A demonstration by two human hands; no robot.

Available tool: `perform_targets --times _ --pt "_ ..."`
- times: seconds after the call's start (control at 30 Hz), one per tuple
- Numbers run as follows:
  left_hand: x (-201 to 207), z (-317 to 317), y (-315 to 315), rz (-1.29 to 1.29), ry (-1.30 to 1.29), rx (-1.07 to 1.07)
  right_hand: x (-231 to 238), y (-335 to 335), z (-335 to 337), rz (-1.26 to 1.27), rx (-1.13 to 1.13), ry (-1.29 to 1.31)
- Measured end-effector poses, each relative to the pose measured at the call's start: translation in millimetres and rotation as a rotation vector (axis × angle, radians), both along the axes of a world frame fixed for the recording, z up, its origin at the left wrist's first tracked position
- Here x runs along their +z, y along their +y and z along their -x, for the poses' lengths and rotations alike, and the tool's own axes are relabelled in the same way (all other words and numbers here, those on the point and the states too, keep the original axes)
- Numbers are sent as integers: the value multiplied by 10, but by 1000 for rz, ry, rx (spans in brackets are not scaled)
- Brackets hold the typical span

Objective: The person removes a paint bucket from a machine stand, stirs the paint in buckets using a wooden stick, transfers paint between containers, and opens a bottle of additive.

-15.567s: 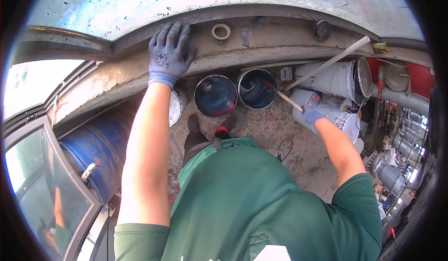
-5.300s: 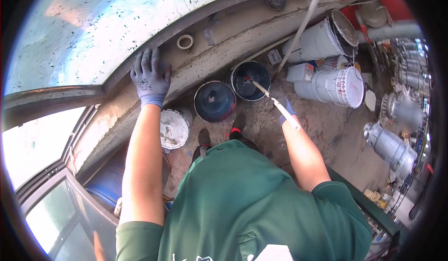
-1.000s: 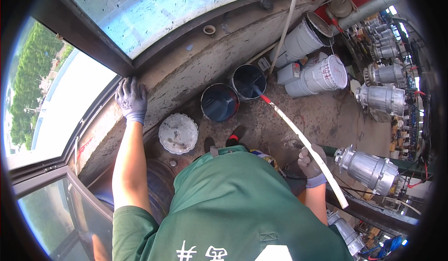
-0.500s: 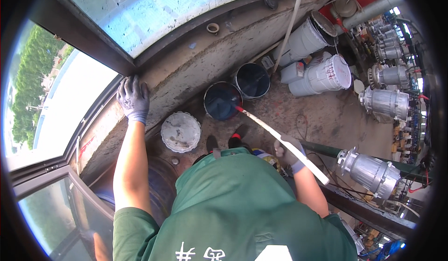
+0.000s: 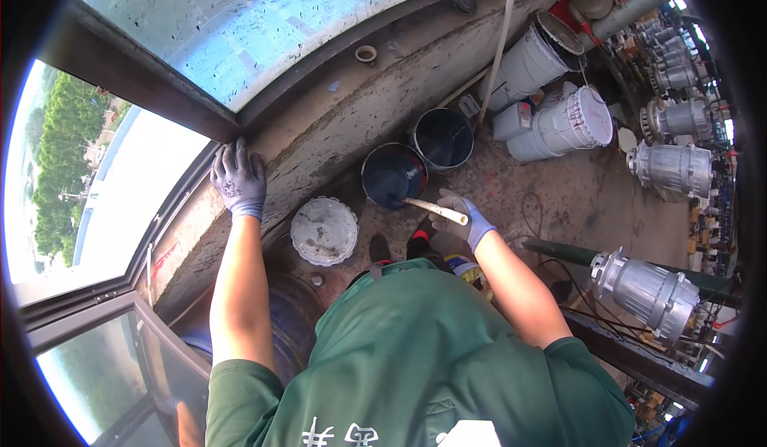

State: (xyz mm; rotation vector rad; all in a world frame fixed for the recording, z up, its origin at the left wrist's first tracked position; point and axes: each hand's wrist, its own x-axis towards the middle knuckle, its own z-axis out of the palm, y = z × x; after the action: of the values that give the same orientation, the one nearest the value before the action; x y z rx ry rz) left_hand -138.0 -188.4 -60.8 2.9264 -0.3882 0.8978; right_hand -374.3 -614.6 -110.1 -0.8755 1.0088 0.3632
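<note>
My left hand (image 5: 239, 182), in a grey glove, lies on the window sill beside the frame (image 5: 144, 275), its fingers stretched out. My right hand (image 5: 459, 211), gloved too, is closed round a pale pole that looks like a pipe (image 5: 435, 209). The pole's lower end reaches into a bucket of dark liquid (image 5: 383, 169); its upper end points up toward me. Right behind stands a second dark bucket (image 5: 444, 131). A round, whitish, crusted lid or bucket top (image 5: 323, 231) is on the floor to the left.
White buckets (image 5: 559, 123) stand at the far right, near a long white rod (image 5: 497, 47) leaning on the wall. Along the right are metal motor-like housings (image 5: 651, 291) and a dark rail (image 5: 639, 351). A blue drum (image 5: 292, 315) is beside my left arm. A small ring (image 5: 365, 54) rests on the ledge.
My right hand has moved forward and left with the pole, which is now steeper and shows shorter, its lower end in the bucket. My left hand stays on the sill; the view has shifted slightly.
</note>
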Motion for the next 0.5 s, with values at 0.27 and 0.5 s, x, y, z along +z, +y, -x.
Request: perform_targets --times 0.27,0.5 --pt "44 -150 113 24 -46 -19 438 -269 441 20 -187 -252" --pt "7 -55 31 115 32 -63 -319 -740 724 954 -76 -392"
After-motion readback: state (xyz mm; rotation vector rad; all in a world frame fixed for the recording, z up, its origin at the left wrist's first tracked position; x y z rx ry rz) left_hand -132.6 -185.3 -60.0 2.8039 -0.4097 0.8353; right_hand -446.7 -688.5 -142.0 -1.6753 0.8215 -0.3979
